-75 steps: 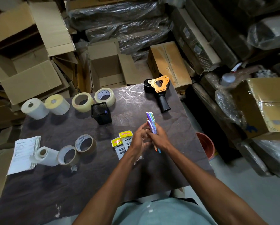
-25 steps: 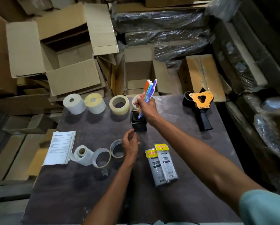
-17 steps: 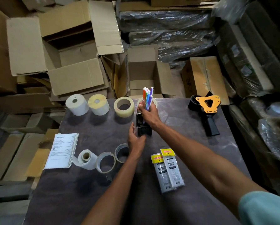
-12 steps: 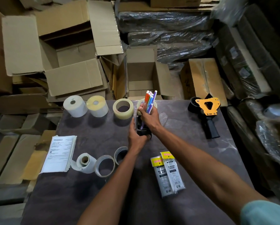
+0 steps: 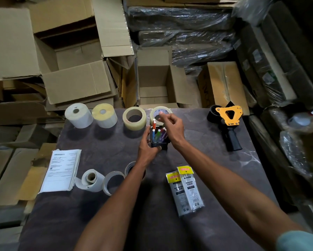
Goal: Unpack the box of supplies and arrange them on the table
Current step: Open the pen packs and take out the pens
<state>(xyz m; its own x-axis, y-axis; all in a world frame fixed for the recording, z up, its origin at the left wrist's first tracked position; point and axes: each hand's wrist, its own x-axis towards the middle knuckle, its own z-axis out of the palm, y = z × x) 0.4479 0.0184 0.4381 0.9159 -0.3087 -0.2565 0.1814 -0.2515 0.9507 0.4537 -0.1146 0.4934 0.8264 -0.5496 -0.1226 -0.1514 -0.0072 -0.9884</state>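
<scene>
A black pen holder (image 5: 163, 144) stands near the middle back of the dark table (image 5: 215, 171). Several coloured pens (image 5: 157, 133) stand in it. My left hand (image 5: 148, 149) grips the holder's left side and front. Just above the pens hovers my right hand (image 5: 172, 127), fingers loosely spread and holding nothing. Along the back edge stand two label rolls (image 5: 79, 115) and two tape rolls (image 5: 134, 118). An orange and black tape dispenser (image 5: 228, 124) lies at the back right. Two packets (image 5: 186, 190) lie near my right forearm.
A stack of printed papers (image 5: 61, 171) lies at the table's left edge, with a paper roll (image 5: 90, 180) and thin tape rolls (image 5: 113, 182) beside it. An open cardboard box (image 5: 152, 82) stands behind the table among other boxes and wrapped bundles.
My right hand carried the bundle of pens to the holder, lowered them in and let go. My left hand moved up and took hold of the holder.
</scene>
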